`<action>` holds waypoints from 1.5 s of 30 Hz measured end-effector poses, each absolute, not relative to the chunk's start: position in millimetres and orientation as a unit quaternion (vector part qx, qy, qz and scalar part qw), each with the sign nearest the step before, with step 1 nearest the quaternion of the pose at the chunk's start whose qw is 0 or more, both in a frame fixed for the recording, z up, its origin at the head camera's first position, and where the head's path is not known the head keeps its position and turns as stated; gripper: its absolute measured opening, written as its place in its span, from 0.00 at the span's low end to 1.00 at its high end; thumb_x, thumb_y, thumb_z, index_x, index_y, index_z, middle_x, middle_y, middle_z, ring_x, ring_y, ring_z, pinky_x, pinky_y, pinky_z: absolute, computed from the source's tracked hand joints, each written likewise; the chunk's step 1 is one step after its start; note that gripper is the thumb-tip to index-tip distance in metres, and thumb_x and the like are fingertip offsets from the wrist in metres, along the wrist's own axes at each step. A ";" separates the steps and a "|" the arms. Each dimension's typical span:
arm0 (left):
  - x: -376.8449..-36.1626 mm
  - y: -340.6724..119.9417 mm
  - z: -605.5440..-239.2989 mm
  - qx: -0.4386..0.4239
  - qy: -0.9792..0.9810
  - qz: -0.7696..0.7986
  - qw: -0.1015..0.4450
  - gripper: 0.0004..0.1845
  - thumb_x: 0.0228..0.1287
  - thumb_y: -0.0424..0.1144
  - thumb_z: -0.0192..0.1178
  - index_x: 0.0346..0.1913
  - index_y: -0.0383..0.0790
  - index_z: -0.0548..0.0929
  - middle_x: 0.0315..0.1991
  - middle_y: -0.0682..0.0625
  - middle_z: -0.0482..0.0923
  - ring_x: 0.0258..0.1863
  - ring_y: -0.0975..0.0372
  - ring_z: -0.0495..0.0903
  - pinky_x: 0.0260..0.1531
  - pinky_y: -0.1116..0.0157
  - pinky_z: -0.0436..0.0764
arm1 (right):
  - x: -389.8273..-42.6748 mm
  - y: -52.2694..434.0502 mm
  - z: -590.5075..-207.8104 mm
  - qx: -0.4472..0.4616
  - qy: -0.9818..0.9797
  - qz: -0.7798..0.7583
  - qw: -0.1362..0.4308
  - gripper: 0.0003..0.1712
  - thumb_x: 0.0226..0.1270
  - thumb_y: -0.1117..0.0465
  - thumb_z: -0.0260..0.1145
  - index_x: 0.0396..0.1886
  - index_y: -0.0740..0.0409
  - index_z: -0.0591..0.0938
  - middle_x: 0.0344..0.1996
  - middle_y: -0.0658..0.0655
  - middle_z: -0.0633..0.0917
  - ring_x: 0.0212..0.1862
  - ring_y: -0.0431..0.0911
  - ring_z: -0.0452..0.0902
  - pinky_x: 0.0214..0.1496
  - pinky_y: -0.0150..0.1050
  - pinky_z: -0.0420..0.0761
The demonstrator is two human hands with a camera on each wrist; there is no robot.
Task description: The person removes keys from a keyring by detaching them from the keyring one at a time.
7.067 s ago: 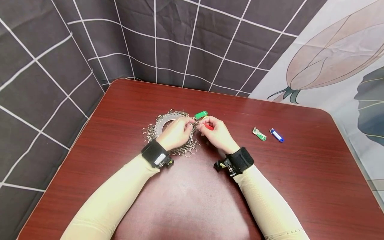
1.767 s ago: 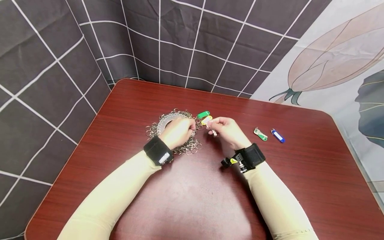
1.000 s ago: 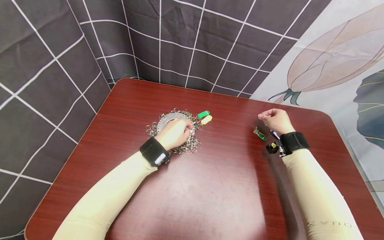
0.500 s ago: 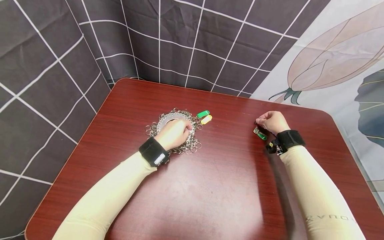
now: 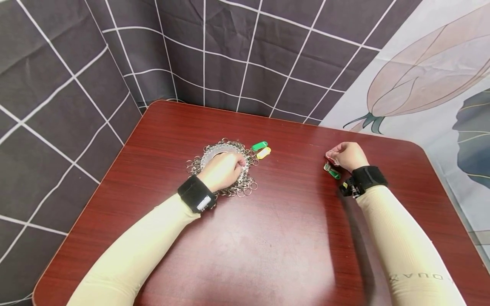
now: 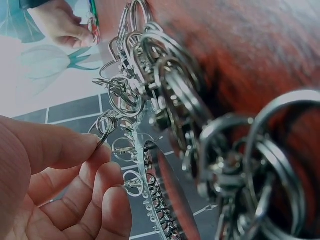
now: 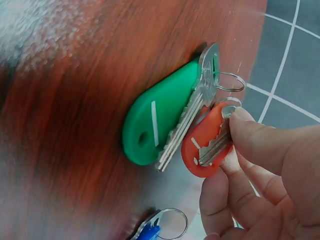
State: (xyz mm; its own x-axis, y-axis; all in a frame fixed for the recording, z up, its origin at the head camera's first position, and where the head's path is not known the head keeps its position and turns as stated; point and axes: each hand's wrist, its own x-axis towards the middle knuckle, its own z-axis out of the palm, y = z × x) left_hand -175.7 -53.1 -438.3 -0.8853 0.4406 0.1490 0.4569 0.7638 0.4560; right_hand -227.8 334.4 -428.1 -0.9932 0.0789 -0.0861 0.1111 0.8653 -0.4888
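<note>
Right hand (image 5: 346, 155): fingers pinch a red key tag (image 7: 207, 142) with its key at the ring end, held just above the tabletop (image 5: 268, 238) on the person's right side. It lies against the green key tag (image 7: 160, 117), which rests flat on the wood with its own key on top. In the right wrist view the red tag's long axis runs almost parallel to the green one, ring end toward the fingertips and rounded end toward the blue key tag (image 7: 150, 231), which sits partly out of frame.

Left hand (image 5: 223, 170): fingertips pinch one small split ring (image 6: 105, 127) on the ring holder (image 5: 214, 155), a metal disc fringed with many loose rings, lying flat on the tabletop well apart from the right hand.

Beyond the holder, a green tag (image 5: 259, 145) and a yellow tag (image 5: 263, 152) lie side by side, touching its far edge.

Risks, as judged:
- The red tag's ring sits close to the green tag's ring; the two could snag and drag the green tag along.
- The pinch is at one end only, so the tag may swing or slip.
- The left hand's single-ring hold could pull neighbouring rings or shift the holder.
</note>
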 end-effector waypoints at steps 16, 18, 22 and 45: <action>-177.6 -55.1 -440.9 -0.250 -0.938 -0.240 0.027 0.08 0.60 0.33 0.56 0.38 0.43 0.85 0.34 0.53 0.83 0.38 0.60 0.81 0.41 0.61 0.78 | -224.5 328.5 -424.2 0.066 0.972 -0.225 0.007 0.14 0.71 0.56 0.60 0.43 0.64 0.82 0.35 0.63 0.84 0.41 0.58 0.74 0.48 0.57 0.67; -177.8 -55.7 -440.6 -0.251 -0.938 -0.237 0.029 0.08 0.60 0.33 0.56 0.38 0.43 0.85 0.33 0.53 0.83 0.37 0.59 0.81 0.40 0.61 0.78 | -223.9 323.6 -422.6 0.053 0.971 -0.232 -0.008 0.14 0.71 0.57 0.58 0.45 0.65 0.80 0.38 0.65 0.83 0.41 0.59 0.75 0.47 0.56 0.69; -177.7 -56.4 -439.0 -0.249 -0.939 -0.231 0.044 0.08 0.61 0.34 0.56 0.38 0.43 0.86 0.33 0.53 0.83 0.37 0.59 0.81 0.40 0.60 0.78 | -222.0 302.5 -417.1 -0.006 0.967 -0.254 -0.030 0.13 0.70 0.59 0.58 0.46 0.65 0.80 0.39 0.65 0.83 0.39 0.57 0.76 0.41 0.50 0.72; -191.7 -31.2 -447.5 -0.253 -0.950 -0.178 0.030 0.14 0.57 0.45 0.65 0.43 0.43 0.81 0.38 0.49 0.75 0.38 0.56 0.78 0.34 0.58 0.78 | -225.0 160.9 -441.0 -0.274 0.955 -0.113 0.032 0.23 0.58 0.52 0.71 0.52 0.56 0.81 0.45 0.60 0.76 0.49 0.56 0.67 0.53 0.51 0.67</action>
State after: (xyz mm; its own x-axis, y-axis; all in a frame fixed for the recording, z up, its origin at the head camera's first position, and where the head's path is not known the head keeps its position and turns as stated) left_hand -191.7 -31.2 -447.5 -0.8704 0.4699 0.1470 0.4912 0.8085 0.3241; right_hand -225.0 160.9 -441.0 -0.8482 -0.5296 0.0016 -0.5154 0.8247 -0.2327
